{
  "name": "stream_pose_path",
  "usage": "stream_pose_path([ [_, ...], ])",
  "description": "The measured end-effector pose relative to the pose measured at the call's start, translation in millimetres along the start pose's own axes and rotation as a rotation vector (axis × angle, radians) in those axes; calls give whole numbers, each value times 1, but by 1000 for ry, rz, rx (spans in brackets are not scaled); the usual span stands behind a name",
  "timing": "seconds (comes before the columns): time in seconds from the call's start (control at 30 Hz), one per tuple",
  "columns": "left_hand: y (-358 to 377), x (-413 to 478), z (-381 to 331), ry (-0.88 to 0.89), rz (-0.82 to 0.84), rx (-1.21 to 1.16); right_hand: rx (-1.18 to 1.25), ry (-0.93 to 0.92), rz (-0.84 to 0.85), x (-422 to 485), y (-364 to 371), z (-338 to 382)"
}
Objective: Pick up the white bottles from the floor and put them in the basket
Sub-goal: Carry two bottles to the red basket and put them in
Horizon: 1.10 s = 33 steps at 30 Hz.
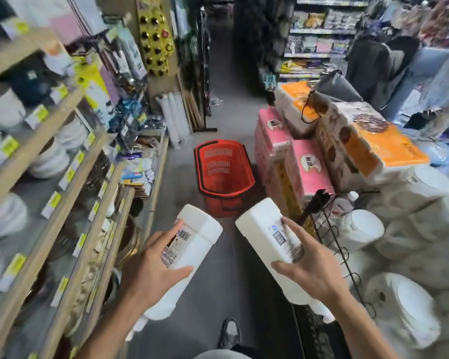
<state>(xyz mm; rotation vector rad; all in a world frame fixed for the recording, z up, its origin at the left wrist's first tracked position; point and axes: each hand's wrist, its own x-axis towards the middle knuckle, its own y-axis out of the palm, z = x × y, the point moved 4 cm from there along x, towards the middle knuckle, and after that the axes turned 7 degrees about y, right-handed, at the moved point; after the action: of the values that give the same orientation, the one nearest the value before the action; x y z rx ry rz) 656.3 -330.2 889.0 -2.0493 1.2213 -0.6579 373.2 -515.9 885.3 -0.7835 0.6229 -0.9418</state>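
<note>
Two white bottles are being held off the floor [228, 268], one in each hand. The left bottle [195, 239] is being gripped by the left hand [151, 265], with the fingers being curled over its label and the thumb being pressed against its side. The right bottle [259, 229] is being gripped in the same manner by the right hand [311, 265]. Both bottles are being carried tilted, with the flat base forward and up and the cap end down toward the person. Each is being presented as a tall white plastic container with rounded corners and a small printed label; its fill level cannot be told.

The pick-up step is being judged complete for these two bottles; the placing step is not yet done. The basket [224, 161], red and slotted, is being seen on the floor ahead, between the shelves [62, 156] and the stacked paper packs [309, 164]. Nothing is being seen inside it. Whether further bottles are lying on the floor cannot be told.
</note>
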Motion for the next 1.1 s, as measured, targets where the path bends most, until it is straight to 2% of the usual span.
stream_pose_path([
  [0.23,-7,51,10,-59,-150,37,-42,5,77,85,1,12],
  [0.47,-16,91,34,-101,-229,-4,-34,-29,122,151,12,41],
  [0.67,-23,142,70,-123,-245,-62,-68,-33,143,203,28,72],
  [1.0,-65,223,137,-110,-277,-171,-53,18,70,284,57,134],
  [1.1,-72,246,153,-112,-241,-199,-52,43,53,305,68,145],
])
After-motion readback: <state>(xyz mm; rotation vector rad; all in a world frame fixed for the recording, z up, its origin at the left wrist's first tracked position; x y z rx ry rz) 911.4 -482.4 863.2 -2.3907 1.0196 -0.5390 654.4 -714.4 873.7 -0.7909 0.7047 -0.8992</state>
